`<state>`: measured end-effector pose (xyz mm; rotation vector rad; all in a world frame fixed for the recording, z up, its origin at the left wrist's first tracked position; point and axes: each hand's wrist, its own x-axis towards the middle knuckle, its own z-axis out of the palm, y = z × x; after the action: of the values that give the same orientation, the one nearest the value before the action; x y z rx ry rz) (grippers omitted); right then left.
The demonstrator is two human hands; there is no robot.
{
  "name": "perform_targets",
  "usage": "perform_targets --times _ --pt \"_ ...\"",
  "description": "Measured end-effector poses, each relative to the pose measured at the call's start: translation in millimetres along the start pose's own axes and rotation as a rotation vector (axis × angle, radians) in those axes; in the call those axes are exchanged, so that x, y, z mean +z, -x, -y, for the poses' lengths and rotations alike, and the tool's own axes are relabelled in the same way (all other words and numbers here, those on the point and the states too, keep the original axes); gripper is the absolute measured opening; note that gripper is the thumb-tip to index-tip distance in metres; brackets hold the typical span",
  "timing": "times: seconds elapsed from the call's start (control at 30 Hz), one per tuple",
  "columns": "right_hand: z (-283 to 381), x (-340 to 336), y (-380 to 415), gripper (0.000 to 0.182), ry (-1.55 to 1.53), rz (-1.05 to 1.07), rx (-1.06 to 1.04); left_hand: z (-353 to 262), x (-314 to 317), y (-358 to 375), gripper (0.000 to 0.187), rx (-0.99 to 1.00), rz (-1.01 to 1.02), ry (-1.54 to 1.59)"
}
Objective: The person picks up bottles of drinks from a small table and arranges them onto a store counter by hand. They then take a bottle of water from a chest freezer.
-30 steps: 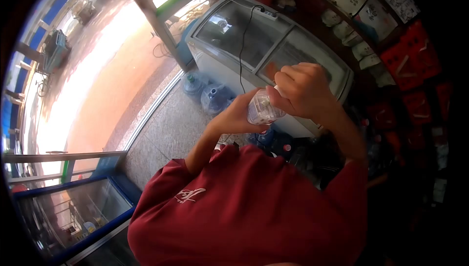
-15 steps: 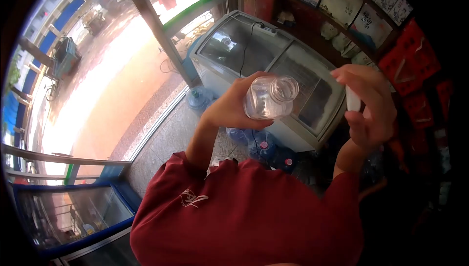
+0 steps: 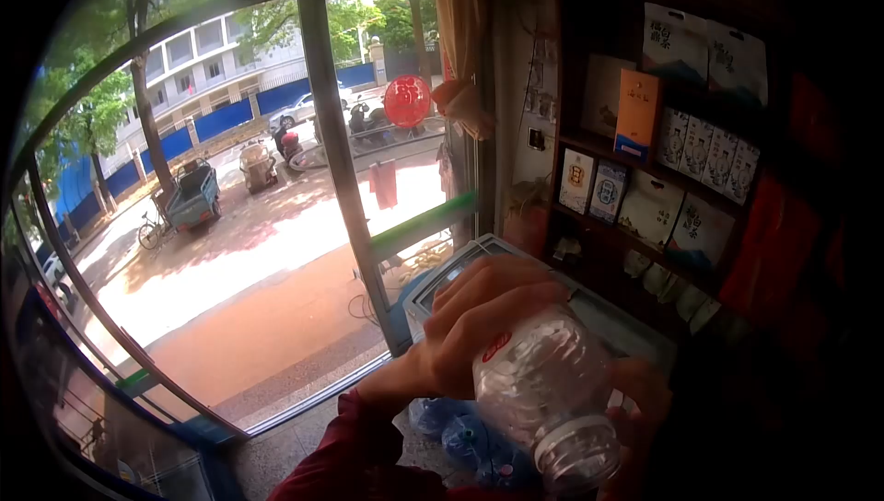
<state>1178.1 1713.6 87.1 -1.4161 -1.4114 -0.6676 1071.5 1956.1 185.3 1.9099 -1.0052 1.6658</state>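
My left hand [image 3: 474, 312] is wrapped round the body of a clear plastic bottle [image 3: 543, 377] with a red mark on its side. The bottle is tilted, its uncapped mouth [image 3: 580, 455] toward me and low in the view. Behind the bottle on the right, in shadow, is my right hand [image 3: 645, 400], partly hidden by it. A pale edge of a white cap [image 3: 624, 401] shows at its curled fingers.
A glass-topped chest freezer [image 3: 612, 321] stands beyond my hands. Blue water jugs [image 3: 470, 436] sit on the floor below. Boxed goods [image 3: 635, 114] fill shelves to the right; a glass door [image 3: 336, 133] faces the street.
My view has risen toward the doorway. The bottle has tipped, its mouth now lower and nearer me. My right hand has come in close beside it.
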Motion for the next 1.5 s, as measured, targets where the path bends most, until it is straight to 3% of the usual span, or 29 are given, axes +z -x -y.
perform_targets --times 0.03,0.1,0.23,0.33,0.53,0.63,0.73,1.1,1.43,1.5 --pt "-0.1 -0.2 2.9 0.041 0.013 -0.004 0.016 1.0 7.5 -4.1 0.052 0.070 -0.099 0.050" --pt "-1.9 -1.0 6.3 0.050 0.039 -0.005 0.058 -5.1 -3.4 -17.4 0.053 0.088 -0.035 0.014" --pt "-25.5 -1.4 10.5 0.030 0.030 -0.037 -0.095 -16.8 -8.6 -32.8 0.050 0.099 0.010 0.028" --pt "-26.8 -4.8 3.0 0.032 0.026 0.002 -0.106 -22.4 -15.2 -27.1 0.046 -0.049 0.096 0.087" --pt "-15.7 -11.2 -9.0 0.037 -0.057 -0.030 -0.089 -24.0 -14.9 -65.8 0.046 0.264 0.019 -0.139" --pt "-33.2 -6.6 -2.0 0.048 0.135 -0.035 -0.129 -20.3 -7.2 -72.6 0.046 0.336 -0.092 -0.153" --pt "-20.9 -9.4 -10.9 0.035 -0.112 -0.006 -0.063 -14.2 -8.3 -73.3 0.046 0.370 -0.110 -0.150" --pt "-24.3 -9.5 -21.7 0.040 -0.087 -0.031 -0.073 5.2 -1.5 -66.8 0.056 0.348 -0.182 -0.175" --pt "-39.4 -4.6 5.1 0.044 0.002 -0.092 0.025 -15.0 -7.3 5.2 0.085 -0.472 0.156 0.211" --pt "-46.7 8.0 8.9 0.039 -0.261 -0.260 0.071 -11.8 -0.1 28.3 0.090 -0.701 0.124 0.399"
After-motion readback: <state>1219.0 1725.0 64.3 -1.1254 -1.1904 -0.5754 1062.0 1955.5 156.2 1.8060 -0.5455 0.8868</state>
